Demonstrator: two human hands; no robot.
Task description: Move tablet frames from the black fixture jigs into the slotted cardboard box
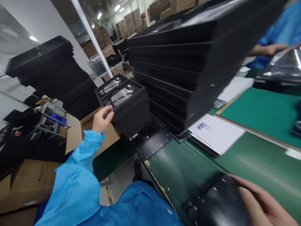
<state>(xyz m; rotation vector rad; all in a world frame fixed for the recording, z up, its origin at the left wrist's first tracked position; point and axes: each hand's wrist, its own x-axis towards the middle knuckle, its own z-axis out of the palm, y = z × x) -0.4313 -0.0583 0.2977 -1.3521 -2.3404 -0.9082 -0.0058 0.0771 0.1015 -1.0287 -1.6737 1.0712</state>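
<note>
My left hand (102, 119), in a blue sleeve, has its curled fingers against the corner of a short stack of black foam trays (124, 110). The top tray has cut-out recesses. My right hand (261, 202) is at the lower right, its fingers wrapped over the edge of a black perforated panel (217, 204). That panel lies on a green-surfaced bench (181, 169). A second black panel (150, 141) lies further along the same surface. A much taller stack of black foam trays (169, 66) rises just right of the short stack.
An open cardboard box (101, 141) sits behind my left hand, with another carton (25, 185) lower left. A tall black stack (51, 72) stands left. White paper (216, 133) lies on the green bench. At upper right, a co-worker's hand (268, 49) rests near a shiny bag (282, 66).
</note>
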